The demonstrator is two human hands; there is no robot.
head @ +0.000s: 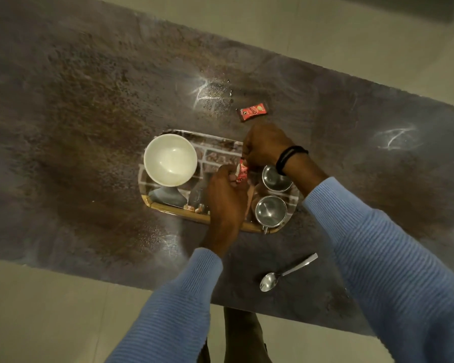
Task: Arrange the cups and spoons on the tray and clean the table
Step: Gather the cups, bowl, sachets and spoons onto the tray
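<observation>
Over the tray [168,206], both hands' fingers [231,176] apparently pinching red sachet [241,173]

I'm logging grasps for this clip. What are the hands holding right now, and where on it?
Both hands pinch one small red sachet above the tray: the left hand grips its lower end, the right hand its top end.

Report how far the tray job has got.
Done: two steel cups and the white bowl sit on the tray. In hand: left hand and right hand both hold a red sachet over the tray. Left: the spoon and another sachet lie on the table, which shows droplets and smears.
</observation>
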